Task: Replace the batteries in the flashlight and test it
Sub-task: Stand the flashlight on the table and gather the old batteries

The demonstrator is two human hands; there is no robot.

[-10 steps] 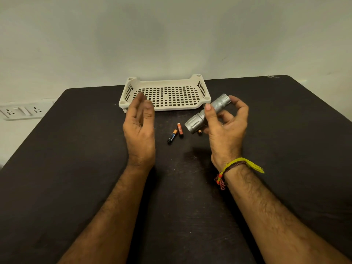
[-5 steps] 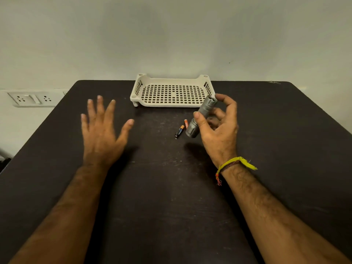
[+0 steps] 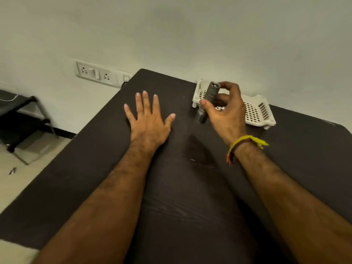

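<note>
My right hand [image 3: 225, 113] grips a silver flashlight [image 3: 209, 98] almost upright, head end down near the table, open rear end up and showing the battery carrier inside. My left hand [image 3: 148, 121] lies flat on the dark table [image 3: 171, 187], fingers spread, holding nothing, well to the left of the flashlight. The loose batteries are hidden behind my right hand.
A cream perforated tray [image 3: 255, 111] sits at the table's far edge behind my right hand. A wall socket strip [image 3: 97, 75] is on the wall at left. A dark low stand [image 3: 21, 115] is on the floor beyond the table's left edge.
My left hand has gone from raised near the tray to flat on the table. The flashlight has swung from slanted to nearly upright. The view has turned left and tilted.
</note>
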